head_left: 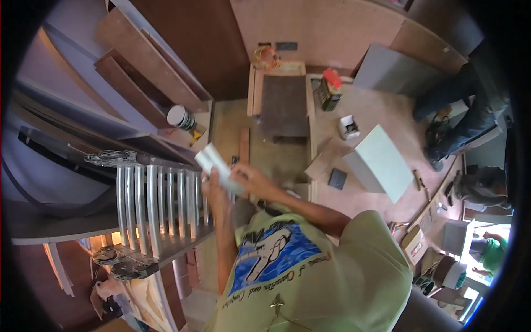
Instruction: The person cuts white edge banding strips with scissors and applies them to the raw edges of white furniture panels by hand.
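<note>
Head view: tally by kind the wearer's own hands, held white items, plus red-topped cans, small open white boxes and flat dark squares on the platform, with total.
Left hand plus right hand: 2
Held white item: 1
Red-topped can: 1
Small open white box: 1
Flat dark square: 1
Total: 6

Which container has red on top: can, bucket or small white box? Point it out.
The rectangular can, right of the dark brown board; the round bucket has a white top, and the small white box shows no red.
</note>
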### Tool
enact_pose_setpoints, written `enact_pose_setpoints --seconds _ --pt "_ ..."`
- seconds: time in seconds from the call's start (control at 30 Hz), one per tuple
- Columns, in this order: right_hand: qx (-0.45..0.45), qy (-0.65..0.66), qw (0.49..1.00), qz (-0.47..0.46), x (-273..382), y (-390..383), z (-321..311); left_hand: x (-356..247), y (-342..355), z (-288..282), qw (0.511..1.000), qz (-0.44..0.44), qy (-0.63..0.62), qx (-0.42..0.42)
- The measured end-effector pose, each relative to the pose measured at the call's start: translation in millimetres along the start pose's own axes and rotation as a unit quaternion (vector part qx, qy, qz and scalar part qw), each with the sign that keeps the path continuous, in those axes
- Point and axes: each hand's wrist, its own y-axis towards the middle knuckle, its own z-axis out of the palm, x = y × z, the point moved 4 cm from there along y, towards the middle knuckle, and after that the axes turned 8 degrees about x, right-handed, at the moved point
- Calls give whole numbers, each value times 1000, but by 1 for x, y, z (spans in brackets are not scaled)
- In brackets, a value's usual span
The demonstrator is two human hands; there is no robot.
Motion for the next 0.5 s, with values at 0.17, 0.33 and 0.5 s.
enact_pose_setpoints --seconds 0.17,0.33,0.5 --pt "-97 29 990 96 -14 33 -50 37 83 19 993 -73 -44 81" --pt "-176 41 974 135 -51 77 -90 67 163 26 988 -129 -27 79" --pt "-202 148 955 156 -119 141 -108 151 254 15 964 -239 16 116"
